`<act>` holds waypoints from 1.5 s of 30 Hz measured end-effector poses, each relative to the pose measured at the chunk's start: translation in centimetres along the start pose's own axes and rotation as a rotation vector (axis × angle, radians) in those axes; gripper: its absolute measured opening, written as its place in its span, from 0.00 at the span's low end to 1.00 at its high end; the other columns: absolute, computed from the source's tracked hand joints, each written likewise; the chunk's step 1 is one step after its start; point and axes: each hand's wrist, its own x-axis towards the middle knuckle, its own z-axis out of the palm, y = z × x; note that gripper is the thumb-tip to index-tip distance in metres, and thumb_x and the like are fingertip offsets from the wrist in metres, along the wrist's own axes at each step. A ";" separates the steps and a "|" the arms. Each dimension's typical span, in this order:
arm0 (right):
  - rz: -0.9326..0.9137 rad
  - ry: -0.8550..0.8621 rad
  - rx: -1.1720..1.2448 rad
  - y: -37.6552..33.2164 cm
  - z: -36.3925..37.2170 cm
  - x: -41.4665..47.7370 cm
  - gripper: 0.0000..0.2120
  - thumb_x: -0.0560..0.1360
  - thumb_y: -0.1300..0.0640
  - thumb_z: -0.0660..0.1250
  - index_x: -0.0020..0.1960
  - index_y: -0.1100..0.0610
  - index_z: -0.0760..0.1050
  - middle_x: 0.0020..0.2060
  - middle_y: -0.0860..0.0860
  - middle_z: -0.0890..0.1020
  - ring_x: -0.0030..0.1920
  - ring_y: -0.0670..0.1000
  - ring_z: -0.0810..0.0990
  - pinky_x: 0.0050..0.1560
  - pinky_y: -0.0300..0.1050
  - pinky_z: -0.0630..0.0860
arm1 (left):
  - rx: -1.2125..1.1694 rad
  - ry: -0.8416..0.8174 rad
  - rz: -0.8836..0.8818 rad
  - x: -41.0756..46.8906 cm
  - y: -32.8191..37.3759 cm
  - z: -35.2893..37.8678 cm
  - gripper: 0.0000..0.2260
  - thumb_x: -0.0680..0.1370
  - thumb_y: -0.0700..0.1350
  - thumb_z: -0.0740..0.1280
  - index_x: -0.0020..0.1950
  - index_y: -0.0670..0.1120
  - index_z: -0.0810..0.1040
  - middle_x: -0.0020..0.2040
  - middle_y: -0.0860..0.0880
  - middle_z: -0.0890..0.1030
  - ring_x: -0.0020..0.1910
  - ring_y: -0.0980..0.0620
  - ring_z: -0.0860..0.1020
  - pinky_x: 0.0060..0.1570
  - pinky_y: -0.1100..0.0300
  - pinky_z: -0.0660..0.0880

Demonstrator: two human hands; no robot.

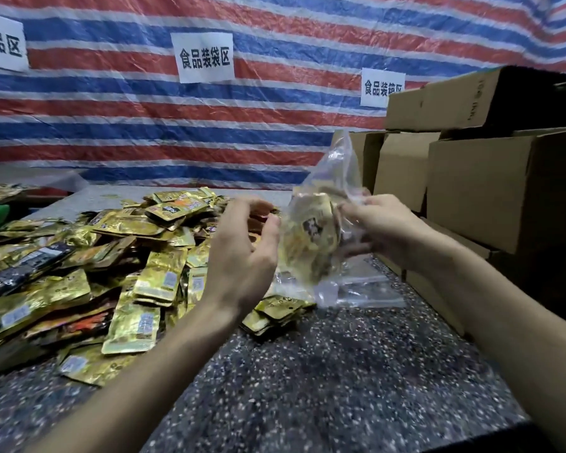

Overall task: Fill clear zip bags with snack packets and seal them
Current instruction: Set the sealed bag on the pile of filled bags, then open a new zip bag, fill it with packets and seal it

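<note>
right hand [383, 223] grips a clear zip bag [322, 230] holding gold packets, raised just right of the snack packet pile [111, 256]; left hand [242, 253] loosely curled, empty, over the pile's right edge.

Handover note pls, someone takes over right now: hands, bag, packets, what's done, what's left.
Left hand: empty, fingers loosely curled, beside the bag.
Right hand: grips the clear bag, lifted off the table.
Inside it: several packets; I can't tell if it's sealed.
Loose stock: big pile on the table's left; spare flat bags lie under the lifted one.
Done: this bag partly filled.
Left: top up if needed, seal, then work through the pile.
</note>
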 end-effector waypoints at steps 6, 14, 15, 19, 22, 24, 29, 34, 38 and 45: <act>0.217 0.240 0.414 2.0 3.0 6.6 0.10 0.80 0.60 0.68 0.59 0.64 0.75 0.59 0.63 0.79 0.51 0.59 0.83 0.47 0.55 0.84 | 0.019 -0.016 -0.065 0.8 -3.2 1.2 0.03 0.82 0.43 0.64 0.54 0.48 0.76 0.52 0.51 0.79 0.50 0.59 0.76 0.44 0.68 0.73; 0.223 0.480 -0.308 5.1 4.3 7.5 0.40 0.73 0.47 0.74 0.75 0.64 0.59 0.65 0.60 0.72 0.63 0.58 0.73 0.61 0.54 0.75 | 0.004 -0.043 -0.114 0.8 -5.7 1.4 0.05 0.82 0.44 0.63 0.56 0.50 0.77 0.52 0.57 0.78 0.48 0.66 0.75 0.42 0.75 0.70; 0.164 0.537 -0.458 5.0 4.3 7.0 0.46 0.71 0.45 0.75 0.78 0.62 0.53 0.70 0.61 0.67 0.68 0.60 0.68 0.67 0.57 0.68 | 0.006 -0.042 -0.116 0.7 -5.7 1.3 0.05 0.82 0.45 0.63 0.55 0.50 0.77 0.52 0.57 0.78 0.48 0.66 0.75 0.41 0.74 0.70; -0.323 0.609 -0.694 3.7 7.0 3.3 0.37 0.72 0.48 0.72 0.76 0.54 0.61 0.76 0.56 0.61 0.75 0.57 0.58 0.72 0.57 0.55 | 0.037 -0.062 -0.112 0.0 -5.6 0.2 0.05 0.81 0.46 0.65 0.57 0.51 0.76 0.53 0.57 0.78 0.49 0.64 0.76 0.44 0.67 0.72; -0.587 0.380 -0.513 3.8 10.6 0.3 0.19 0.73 0.55 0.71 0.63 0.55 0.75 0.67 0.52 0.73 0.67 0.51 0.70 0.68 0.51 0.67 | 0.073 -0.079 -0.118 -1.4 -5.8 -1.8 0.06 0.80 0.47 0.66 0.57 0.53 0.76 0.52 0.59 0.78 0.49 0.64 0.77 0.45 0.60 0.77; -0.543 0.154 -0.331 4.4 13.3 -1.7 0.09 0.74 0.57 0.70 0.54 0.53 0.78 0.53 0.48 0.81 0.52 0.42 0.78 0.52 0.44 0.77 | 0.144 -0.096 -0.117 -2.7 -6.3 -3.8 0.06 0.80 0.46 0.66 0.56 0.54 0.76 0.51 0.59 0.79 0.49 0.63 0.77 0.46 0.60 0.78; -0.338 -0.095 -0.084 8.1 19.6 -4.9 0.02 0.77 0.55 0.70 0.46 0.49 0.79 0.40 0.45 0.83 0.42 0.44 0.81 0.44 0.44 0.79 | 0.385 -0.196 -0.193 -7.2 -7.8 -11.0 0.08 0.79 0.46 0.67 0.58 0.54 0.76 0.53 0.57 0.79 0.52 0.63 0.75 0.52 0.63 0.74; -0.297 -0.008 0.083 10.8 21.8 -6.4 0.08 0.77 0.61 0.70 0.43 0.50 0.79 0.39 0.47 0.83 0.40 0.41 0.80 0.39 0.34 0.74 | 0.714 -0.162 -0.261 -10.4 -8.6 -20.5 0.10 0.78 0.49 0.68 0.59 0.51 0.78 0.55 0.56 0.80 0.53 0.58 0.76 0.58 0.53 0.75; -0.238 -0.031 0.173 11.0 21.3 -6.3 0.05 0.77 0.62 0.69 0.46 0.53 0.78 0.43 0.50 0.82 0.40 0.42 0.80 0.39 0.38 0.72 | 1.029 -0.027 -0.302 -11.1 -9.3 -27.5 0.09 0.78 0.49 0.68 0.58 0.50 0.79 0.55 0.52 0.79 0.54 0.54 0.75 0.60 0.51 0.72; -0.190 -0.034 0.282 11.5 21.2 -6.0 0.10 0.76 0.70 0.64 0.40 0.59 0.72 0.35 0.54 0.74 0.35 0.51 0.69 0.33 0.41 0.66 | 1.624 0.012 -0.659 -10.3 -10.8 -35.9 0.10 0.77 0.47 0.63 0.55 0.46 0.80 0.56 0.45 0.81 0.55 0.43 0.76 0.52 0.51 0.70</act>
